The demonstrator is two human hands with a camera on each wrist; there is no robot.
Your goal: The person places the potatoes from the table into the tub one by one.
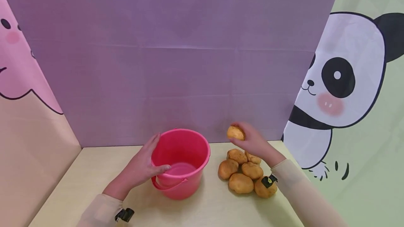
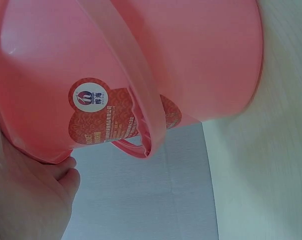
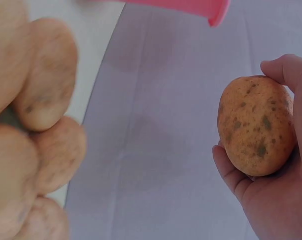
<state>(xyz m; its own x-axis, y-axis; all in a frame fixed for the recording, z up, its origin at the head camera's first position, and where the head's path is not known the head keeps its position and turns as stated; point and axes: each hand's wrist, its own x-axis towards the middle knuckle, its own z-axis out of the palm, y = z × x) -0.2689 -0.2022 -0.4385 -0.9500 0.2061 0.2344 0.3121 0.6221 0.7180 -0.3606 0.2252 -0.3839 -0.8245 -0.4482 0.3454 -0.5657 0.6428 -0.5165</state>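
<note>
Steadying the lower-centre bucket (image 1: 181,190), presumably, its rim (image 1: 209,151) was pinched by the left hand's (image 1: 143,164) fingers, a centre-right potato (image 1: 235,133) by the right hand's (image 1: 254,141).

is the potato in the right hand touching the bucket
Apart: the head view shows a clear gap, purple backdrop visible between potato and bucket.

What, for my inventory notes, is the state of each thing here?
Bucket: open-topped, no potatoes visible inside
Bucket handle: lowered
Held potato: raised, unpeeled
Other potatoes: unpeeled, clustered on the table
Left hand: holding the bucket
Right hand: gripping one potato
</note>
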